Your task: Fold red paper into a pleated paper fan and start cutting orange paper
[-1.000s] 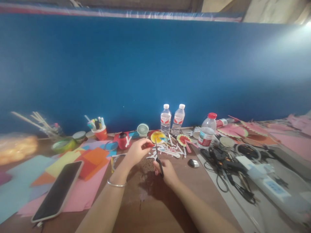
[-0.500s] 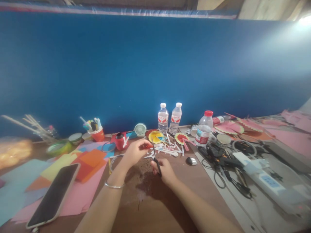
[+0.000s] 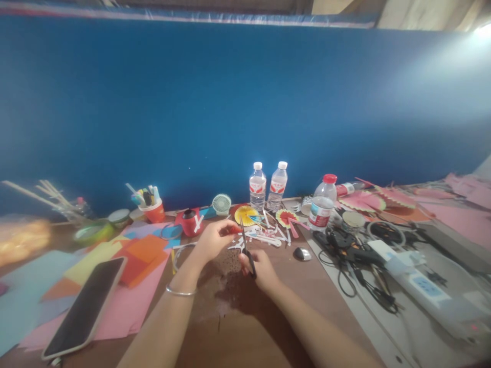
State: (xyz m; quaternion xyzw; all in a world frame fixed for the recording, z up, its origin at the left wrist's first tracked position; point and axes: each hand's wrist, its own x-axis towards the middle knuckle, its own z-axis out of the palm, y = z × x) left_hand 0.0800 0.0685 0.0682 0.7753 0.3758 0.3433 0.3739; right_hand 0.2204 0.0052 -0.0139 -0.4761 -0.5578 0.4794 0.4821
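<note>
My right hand (image 3: 261, 272) is closed round the black handles of a pair of scissors (image 3: 250, 263), whose blades point up and away from me. Between the thumb and fingers of my left hand (image 3: 215, 237) is a small red piece of paper (image 3: 231, 230), its edge close to the blades. Whether the blades touch it I cannot tell. Just beyond lie white paper strips (image 3: 264, 236), a yellow paper fan (image 3: 246, 215) and a red-and-yellow paper fan (image 3: 287, 219). Dark specks are scattered on the brown tabletop (image 3: 215, 327) below my hands.
Left: a phone (image 3: 86, 306) on coloured paper sheets (image 3: 143, 258), a pen cup (image 3: 154, 210), a green tape roll (image 3: 94, 232). Behind: a small fan (image 3: 221, 204) and water bottles (image 3: 258, 186). Right: a mouse (image 3: 302, 254), a red-capped bottle (image 3: 322, 204), tangled cables (image 3: 345, 250), a power strip (image 3: 425, 291).
Both hands stay almost in place. The scissors and the red paper have shifted only very slightly.
</note>
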